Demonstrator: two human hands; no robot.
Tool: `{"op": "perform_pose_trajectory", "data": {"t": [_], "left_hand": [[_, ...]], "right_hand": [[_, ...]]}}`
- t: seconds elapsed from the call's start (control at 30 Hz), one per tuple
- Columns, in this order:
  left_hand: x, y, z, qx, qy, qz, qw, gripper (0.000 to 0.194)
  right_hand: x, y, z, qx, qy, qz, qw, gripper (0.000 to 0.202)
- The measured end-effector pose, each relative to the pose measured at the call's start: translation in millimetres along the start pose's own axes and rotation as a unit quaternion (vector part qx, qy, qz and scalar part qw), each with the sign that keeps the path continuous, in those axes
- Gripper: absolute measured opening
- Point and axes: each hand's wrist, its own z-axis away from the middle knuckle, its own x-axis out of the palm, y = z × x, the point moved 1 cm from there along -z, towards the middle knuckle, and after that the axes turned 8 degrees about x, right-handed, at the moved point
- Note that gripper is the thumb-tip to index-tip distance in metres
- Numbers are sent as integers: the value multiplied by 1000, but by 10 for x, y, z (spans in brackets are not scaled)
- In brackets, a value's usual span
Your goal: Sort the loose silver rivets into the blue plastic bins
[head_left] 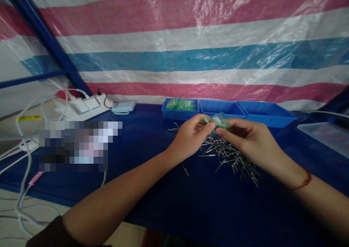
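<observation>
A small green-tinted clear plastic bag [219, 120] is pinched between both hands, above a heap of metal pop rivets [231, 154] on the blue table. My left hand [191, 136] grips the bag's left side, thumb on top. On its right side, my right hand [249, 138] holds it with thumb and fingers. What lies inside the bag is too blurred to make out. Behind the hands stands a blue bin [180, 114] with several similar green bags in it. Some loose rivets lie apart from the heap, near my left wrist.
Two more blue bins [222, 110] [267, 115] continue the row to the right. A translucent plastic lid or tray [324, 138] lies at the right edge. At left are a white power strip [84, 107], cables, a light blue case [123, 107] and a pixelated area. Striped sheeting [191, 61] hangs behind.
</observation>
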Motion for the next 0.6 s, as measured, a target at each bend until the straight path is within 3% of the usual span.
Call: {"op": "perform_pose_trajectory", "data": {"t": [0.1, 0.2, 0.27, 0.37, 0.5, 0.6], "left_hand": [[38, 45, -8, -46, 12, 16, 999, 20], [79, 64, -19, -149, 4, 77, 986, 40], [104, 72, -15, -189, -26, 124, 974, 48], [114, 75, 6, -171, -37, 147, 974, 34], [72, 12, 12, -141, 8, 122, 982, 25], [-10, -30, -16, -85, 47, 37, 995, 20]], "right_hand": [[-72, -57, 48, -81, 96, 99, 987, 12], [-153, -108, 99, -190, 162, 223, 942, 20], [-172, -114, 122, -237, 162, 274, 918, 25], [-140, -102, 125, -265, 115, 293, 911, 28], [-100, -112, 85, -213, 97, 228, 945, 23], [-115, -105, 47, -50, 119, 103, 986, 26]]}}
